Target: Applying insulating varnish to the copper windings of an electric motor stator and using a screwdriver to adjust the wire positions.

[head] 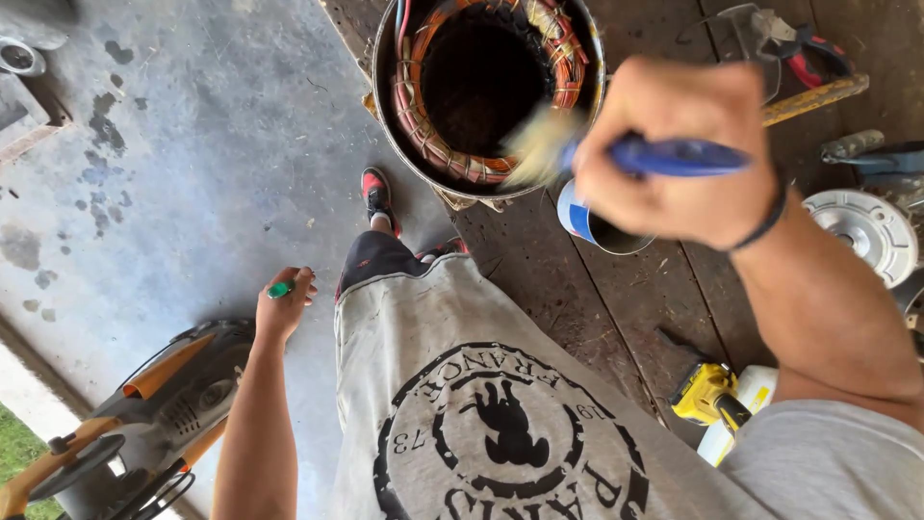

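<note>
My right hand [674, 154] grips a blue-handled paintbrush [664, 157] whose pale bristles [539, 144] blur against the lower right rim of a motor stator [481, 87], a round metal housing with copper-coloured windings around a dark bore. Just below the brush stands a small blue and white can [582, 220], partly hidden by my hand. My left hand [284, 303] hangs down at my side over the concrete floor, closed around a small green object [280, 288].
A dark wooden workbench [597, 299] carries the stator. On it lie red-handled pliers [808, 53], a round metal end cover [871, 231] and a yellow tool [707, 395]. An orange and grey machine [164, 395] sits on the floor at lower left.
</note>
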